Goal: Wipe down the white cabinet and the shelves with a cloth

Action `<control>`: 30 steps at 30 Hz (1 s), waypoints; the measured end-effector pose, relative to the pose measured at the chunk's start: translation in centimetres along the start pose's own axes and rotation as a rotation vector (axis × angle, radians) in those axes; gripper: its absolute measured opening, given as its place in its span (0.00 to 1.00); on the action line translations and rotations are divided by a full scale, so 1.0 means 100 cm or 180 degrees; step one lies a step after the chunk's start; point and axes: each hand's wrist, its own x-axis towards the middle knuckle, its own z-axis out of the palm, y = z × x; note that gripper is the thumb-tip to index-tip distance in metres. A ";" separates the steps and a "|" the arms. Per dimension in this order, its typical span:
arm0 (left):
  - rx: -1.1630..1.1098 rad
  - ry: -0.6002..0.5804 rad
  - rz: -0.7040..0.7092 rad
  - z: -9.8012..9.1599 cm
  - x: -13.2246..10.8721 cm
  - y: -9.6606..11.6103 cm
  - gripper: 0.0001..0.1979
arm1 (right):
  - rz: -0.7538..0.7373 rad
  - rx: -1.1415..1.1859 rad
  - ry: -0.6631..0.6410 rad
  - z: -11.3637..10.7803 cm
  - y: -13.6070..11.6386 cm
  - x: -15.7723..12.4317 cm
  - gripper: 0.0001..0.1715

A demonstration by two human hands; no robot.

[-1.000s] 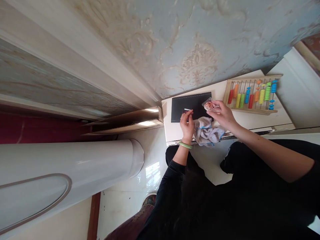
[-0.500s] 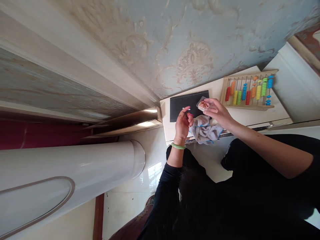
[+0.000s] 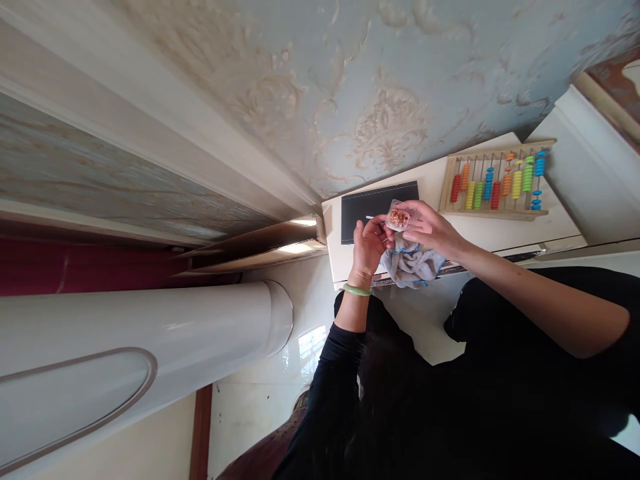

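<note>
My right hand (image 3: pixel 433 230) grips a small clear plastic box (image 3: pixel 400 219) by its right side. Many tiny reddish-brown and pink pieces lie inside the box; their kind is too small to make out. From the left, my left hand (image 3: pixel 370 245) meets the box, its curled fingers at the lower left edge. A green bangle (image 3: pixel 357 291) circles the left wrist. Behind the hands a black rectangular mat or folder (image 3: pixel 355 207) lies on the white cabinet top (image 3: pixel 343 263). Just below the box is a crumpled grey cloth (image 3: pixel 413 267) with blue edging.
A wooden abacus (image 3: pixel 495 180) with coloured beads lies at the right of the cabinet top. Patterned wallpaper (image 3: pixel 390 120) rises behind. To the left stand a flat cardboard box (image 3: pixel 270 253) and a large white cylindrical appliance (image 3: pixel 210 320).
The plastic box has moved slightly left and down in my right hand. My left hand's fingers, apart from it before, have come to its edge.
</note>
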 end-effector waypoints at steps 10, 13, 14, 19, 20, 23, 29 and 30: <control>-0.0207 -0.0103 -0.0247 0.008 -0.002 -0.021 0.28 | 0.0110 -0.0189 0.0131 0.003 0.003 0.002 0.50; -0.0445 -0.0058 -0.0324 0.012 -0.005 -0.017 0.32 | 0.0600 0.0494 0.0369 0.000 0.007 0.006 0.38; -0.0490 -0.0058 -0.0361 0.013 -0.006 -0.016 0.33 | 0.0839 0.0751 0.0421 -0.001 0.009 0.007 0.33; -0.0597 0.0174 -0.0527 0.009 -0.007 -0.011 0.36 | 0.1858 0.1478 0.0205 0.000 0.009 0.014 0.17; -0.0604 0.0235 -0.0526 0.007 -0.005 -0.011 0.35 | 0.1943 0.1522 0.0162 0.000 0.007 0.014 0.16; -0.0583 0.0283 -0.0485 0.001 0.001 -0.014 0.32 | 0.1953 0.1462 0.0119 -0.002 0.003 0.016 0.13; -0.0359 0.0145 -0.0663 -0.008 0.005 -0.014 0.31 | 0.1674 0.1093 -0.0092 -0.019 -0.001 0.017 0.11; -0.0302 0.0144 -0.0706 -0.009 0.005 -0.013 0.31 | 0.1635 0.1029 -0.0158 -0.022 -0.002 0.017 0.13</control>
